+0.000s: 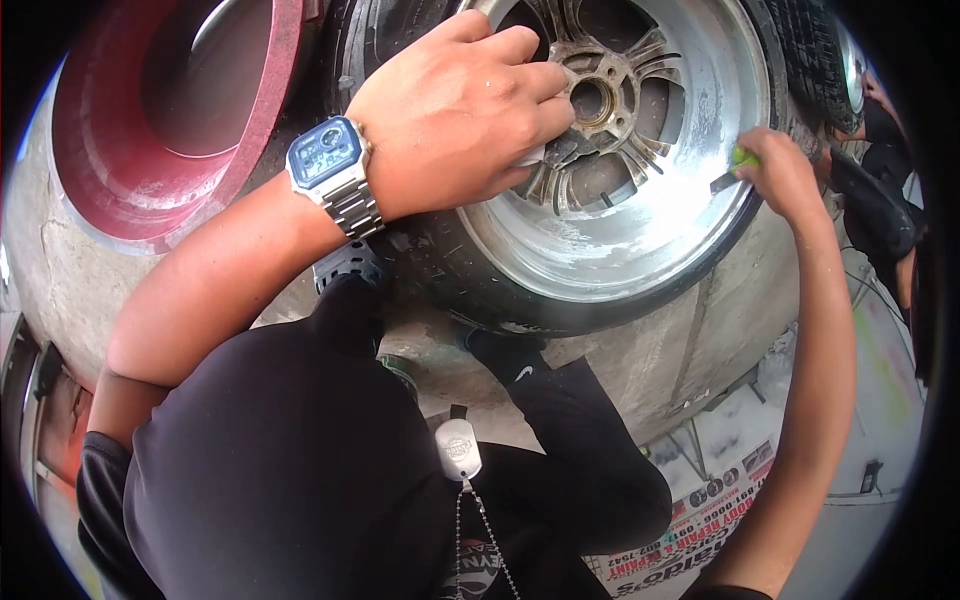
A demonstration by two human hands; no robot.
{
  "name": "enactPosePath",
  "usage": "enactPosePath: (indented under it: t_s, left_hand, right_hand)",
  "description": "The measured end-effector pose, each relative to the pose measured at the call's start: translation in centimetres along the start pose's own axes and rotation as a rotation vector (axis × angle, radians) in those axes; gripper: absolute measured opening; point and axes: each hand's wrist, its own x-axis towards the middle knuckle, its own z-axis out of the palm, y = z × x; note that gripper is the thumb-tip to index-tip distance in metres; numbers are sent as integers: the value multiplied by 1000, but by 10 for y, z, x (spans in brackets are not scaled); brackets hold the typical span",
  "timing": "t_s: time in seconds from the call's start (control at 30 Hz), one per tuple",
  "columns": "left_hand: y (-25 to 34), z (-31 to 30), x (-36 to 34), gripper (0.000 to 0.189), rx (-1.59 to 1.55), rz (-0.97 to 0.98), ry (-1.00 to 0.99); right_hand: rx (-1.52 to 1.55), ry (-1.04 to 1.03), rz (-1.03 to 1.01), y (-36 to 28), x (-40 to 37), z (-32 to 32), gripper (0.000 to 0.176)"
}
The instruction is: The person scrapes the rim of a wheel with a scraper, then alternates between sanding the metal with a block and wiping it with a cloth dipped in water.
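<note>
Right hand (785,175): I'm holding a green tool (743,157), scraping the rim (625,245), I reckon
Left hand (465,115): curling by the hub (614,90), can't tell if it's gripping anything
Next: probably needing steady pressure

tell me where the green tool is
The green tool is at upper right in the head view, in the right hand, by the right edge of the silver wheel rim.
</note>
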Motion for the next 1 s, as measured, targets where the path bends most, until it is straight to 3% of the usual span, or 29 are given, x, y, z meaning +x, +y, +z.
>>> enactPosePath:
  t_s: [0.03,0.07,0.2,0.3,0.33,0.43,0.57,0.7,0.83,0.87,1.0]
  left_hand:
    - [0,0,0,49,-7,-3,1]
    - [1,-1,0,49,-12,-5,-11]
    - [-1,2,0,49,-49,-12,-33]
    - [-2,6,-2,49,-75,-16,-12]
    - [-2,7,-2,49,-78,-15,-2]
    - [1,-1,2,50,-30,-7,11]
    - [2,-2,3,49,-4,-20,-18]
    - [2,0,2,49,-4,-20,-8]
    - [3,-1,1,48,-1,-18,-16]
    - [2,-1,1,47,5,-13,-8]
    - [2,1,0,46,21,-12,-7]
  right_hand:
    - [-11,-14,-40,-6,2,-1,31]
    - [-19,-188,-20,-14,7,-3,28]
    - [-4,-47,-15,-11,12,-3,27]
    - [-21,-182,-130,-24,9,11,27]
    - [21,-120,-147,-21,8,17,22]
    - [56,-32,-12,-16,15,8,26]
    - [128,-153,-103,-27,5,31,23]
    - [231,-121,34,-15,2,18,18]
    - [255,-154,-50,-24,-11,32,16]
    - [234,-77,-19,-17,-13,32,16]
    - [284,-170,-80,-24,-18,38,16]
